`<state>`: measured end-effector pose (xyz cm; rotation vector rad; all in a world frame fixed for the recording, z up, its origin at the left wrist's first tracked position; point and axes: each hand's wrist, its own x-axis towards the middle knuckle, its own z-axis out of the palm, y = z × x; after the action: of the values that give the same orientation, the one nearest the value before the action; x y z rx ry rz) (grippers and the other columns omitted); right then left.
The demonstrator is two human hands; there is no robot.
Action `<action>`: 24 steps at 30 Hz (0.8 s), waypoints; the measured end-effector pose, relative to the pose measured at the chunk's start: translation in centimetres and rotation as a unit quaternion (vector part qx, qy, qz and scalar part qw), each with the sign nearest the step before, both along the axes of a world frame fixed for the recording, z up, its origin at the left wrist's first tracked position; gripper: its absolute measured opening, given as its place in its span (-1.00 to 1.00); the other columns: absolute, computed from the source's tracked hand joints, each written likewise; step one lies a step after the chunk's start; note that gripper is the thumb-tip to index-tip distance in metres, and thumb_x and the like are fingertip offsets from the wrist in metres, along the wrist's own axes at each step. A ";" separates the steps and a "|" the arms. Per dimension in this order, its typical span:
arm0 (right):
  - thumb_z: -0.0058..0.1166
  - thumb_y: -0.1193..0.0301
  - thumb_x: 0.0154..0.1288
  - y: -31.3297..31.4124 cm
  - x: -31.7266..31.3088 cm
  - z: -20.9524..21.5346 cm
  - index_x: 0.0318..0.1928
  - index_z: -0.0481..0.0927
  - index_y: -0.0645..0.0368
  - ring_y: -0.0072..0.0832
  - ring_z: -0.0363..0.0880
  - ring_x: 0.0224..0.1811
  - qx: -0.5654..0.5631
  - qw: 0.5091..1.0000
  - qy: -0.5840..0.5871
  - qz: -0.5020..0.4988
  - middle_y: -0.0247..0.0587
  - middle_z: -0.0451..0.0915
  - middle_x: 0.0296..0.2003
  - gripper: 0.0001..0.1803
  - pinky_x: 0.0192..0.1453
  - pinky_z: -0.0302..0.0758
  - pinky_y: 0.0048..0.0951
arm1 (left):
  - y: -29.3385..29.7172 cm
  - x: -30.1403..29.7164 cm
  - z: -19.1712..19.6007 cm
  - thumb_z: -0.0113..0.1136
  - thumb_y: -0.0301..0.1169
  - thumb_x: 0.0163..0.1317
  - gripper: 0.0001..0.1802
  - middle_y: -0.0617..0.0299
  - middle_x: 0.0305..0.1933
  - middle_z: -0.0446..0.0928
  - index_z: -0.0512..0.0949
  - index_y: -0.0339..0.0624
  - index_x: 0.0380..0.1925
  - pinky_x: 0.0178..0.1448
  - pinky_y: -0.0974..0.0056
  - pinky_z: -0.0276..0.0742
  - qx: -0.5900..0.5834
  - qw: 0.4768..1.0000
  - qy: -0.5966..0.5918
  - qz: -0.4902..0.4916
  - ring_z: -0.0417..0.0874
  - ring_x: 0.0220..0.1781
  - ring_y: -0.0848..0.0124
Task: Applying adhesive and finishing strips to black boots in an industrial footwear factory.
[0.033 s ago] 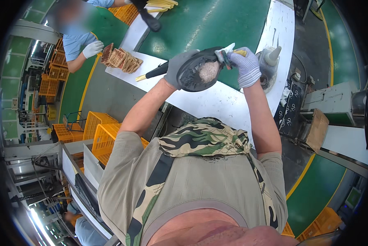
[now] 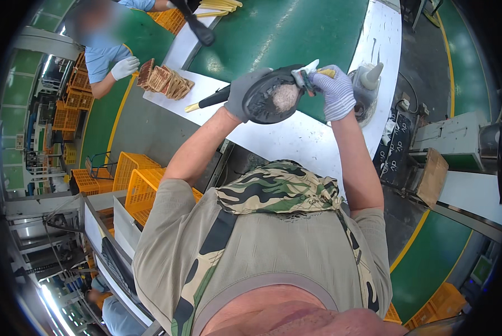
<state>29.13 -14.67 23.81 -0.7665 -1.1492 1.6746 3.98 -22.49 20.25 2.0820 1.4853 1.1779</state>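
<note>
My left hand (image 2: 244, 92), in a grey glove, grips a black shoe (image 2: 265, 103) held up sole side toward me, with a pale patch (image 2: 286, 98) showing inside it. My right hand (image 2: 335, 92), in a white knit glove, pinches a small brush with a yellow handle (image 2: 320, 72) against the shoe's upper edge. Both hands are raised over a white worktable (image 2: 295, 143). A black rod-like handle (image 2: 211, 99) sticks out to the left behind my left hand.
A grey pot with a cone-shaped top (image 2: 368, 81) stands just right of my right hand. A co-worker's gloved hand (image 2: 125, 67) rests by a stack of brown flat pieces (image 2: 164, 81). A green conveyor belt (image 2: 284, 33) runs beyond. Orange crates (image 2: 133, 179) are on the left, a cardboard box (image 2: 433, 176) on the right.
</note>
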 end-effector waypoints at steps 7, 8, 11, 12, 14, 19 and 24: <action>0.38 0.40 0.09 -1.0 0.3 2.3 -0.31 0.57 0.28 -0.61 0.53 -0.48 0.009 0.998 -0.054 0.006 -0.29 0.61 -0.46 -0.73 -0.38 0.49 -0.57 | -1.0 3.7 4.0 0.41 -0.27 0.00 -0.58 0.19 -0.18 0.63 0.56 -0.03 -0.10 -0.16 0.18 0.61 0.077 0.982 0.174 0.009 0.68 -0.18 0.15; 0.40 0.38 0.07 -1.0 0.3 2.8 -0.32 0.57 0.27 -0.62 0.53 -0.48 0.027 0.996 -0.080 0.010 -0.30 0.61 -0.46 -0.71 -0.38 0.50 -0.57 | -1.2 3.9 4.2 0.40 -0.26 0.01 -0.59 0.18 -0.18 0.63 0.56 -0.01 -0.11 -0.16 0.17 0.61 0.066 0.979 0.191 0.011 0.68 -0.17 0.13; 0.41 0.33 0.04 -0.9 0.1 4.3 -0.33 0.59 0.27 -0.62 0.53 -0.48 0.079 0.988 -0.133 0.016 -0.30 0.62 -0.47 -0.69 -0.37 0.51 -0.54 | -1.2 3.9 3.8 0.39 -0.23 0.02 -0.59 0.14 -0.19 0.64 0.56 0.01 -0.10 -0.15 0.14 0.61 0.014 0.973 0.229 0.025 0.68 -0.15 0.09; 0.42 0.29 0.01 -0.8 0.0 4.7 -0.34 0.61 0.26 -0.60 0.54 -0.47 0.114 0.983 -0.146 0.008 -0.29 0.63 -0.47 -0.67 -0.35 0.54 -0.51 | -1.2 3.9 3.7 0.38 -0.21 0.03 -0.58 0.12 -0.20 0.65 0.55 0.02 -0.08 -0.15 0.12 0.60 -0.027 0.967 0.251 0.033 0.68 -0.15 0.07; 0.42 0.29 0.01 -0.6 0.0 6.0 -0.33 0.61 0.25 -0.60 0.55 -0.47 0.146 0.973 -0.180 0.009 -0.29 0.63 -0.47 -0.67 -0.34 0.54 -0.50 | -1.3 4.5 4.1 0.38 -0.22 0.00 -0.58 0.10 -0.22 0.65 0.56 -0.01 -0.10 -0.14 0.11 0.60 -0.072 0.965 0.248 0.039 0.68 -0.15 0.06; 0.42 0.30 0.01 1.0 -0.6 6.0 -0.32 0.61 0.25 -0.60 0.58 -0.46 0.182 0.972 -0.144 0.041 -0.29 0.62 -0.49 -0.67 -0.36 0.55 -0.51 | -1.1 4.2 4.6 0.41 -0.28 -0.11 -0.59 0.05 -0.26 0.67 0.60 -0.09 -0.20 -0.10 0.10 0.60 -0.190 0.933 0.307 0.005 0.68 -0.15 0.06; 0.38 0.37 0.04 1.9 -1.8 6.4 -0.35 0.57 0.24 -0.65 0.55 -0.52 0.187 0.977 -0.089 0.053 -0.31 0.60 -0.50 -0.73 -0.42 0.54 -0.56 | -1.1 3.2 5.0 0.48 -0.30 -0.26 -0.47 0.00 -0.22 0.68 0.60 -0.18 -0.17 -0.01 0.15 0.58 -0.275 0.929 0.234 -0.089 0.69 -0.13 0.06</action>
<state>27.35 -12.76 30.19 -0.6311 -1.5989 1.4322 7.17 -23.62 25.26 2.0943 1.5382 0.1499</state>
